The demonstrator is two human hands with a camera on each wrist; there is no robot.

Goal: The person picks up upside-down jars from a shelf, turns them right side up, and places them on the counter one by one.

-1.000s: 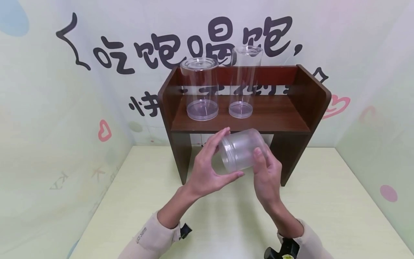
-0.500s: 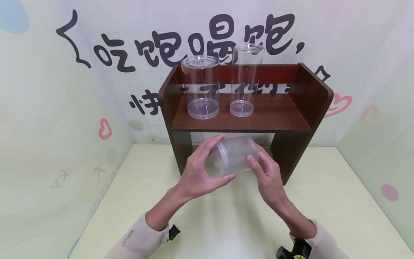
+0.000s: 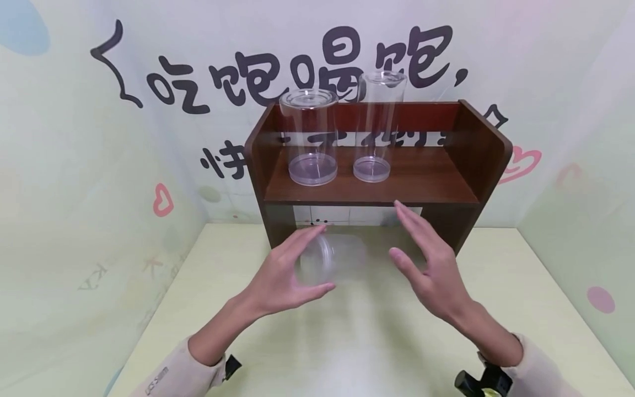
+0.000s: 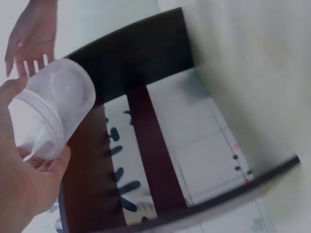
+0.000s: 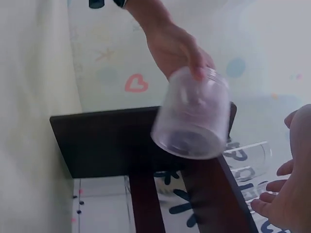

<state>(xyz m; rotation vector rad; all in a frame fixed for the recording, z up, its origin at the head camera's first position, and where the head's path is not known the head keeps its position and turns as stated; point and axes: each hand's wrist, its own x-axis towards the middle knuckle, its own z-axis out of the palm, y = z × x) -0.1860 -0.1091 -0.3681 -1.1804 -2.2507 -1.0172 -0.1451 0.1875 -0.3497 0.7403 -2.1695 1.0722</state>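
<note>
A clear, frosted-looking plastic jar (image 3: 347, 258) lies sideways in the air in front of the brown shelf (image 3: 431, 182). My left hand (image 3: 275, 281) grips it at the ringed end, thumb below and fingers above. Its smooth base points right; motion blurs the jar in the head view. From the left wrist, the ridged rim of the jar (image 4: 46, 114) shows within the grasp. On the other side, my right hand (image 3: 436, 270) is apart from the jar, thumb and fingers spread with nothing between them.
On the shelf board stand a wide clear jar (image 3: 312, 138) at left and a taller, narrower one (image 3: 379, 124) beside it, ringed ends down. The shelf's side panels rise at both ends. Below is a pale table (image 3: 347, 353), with printed cloth walls around.
My right hand has let go of the jar and moved right, its fingers spreading. My left hand has carried the jar left and lower.
</note>
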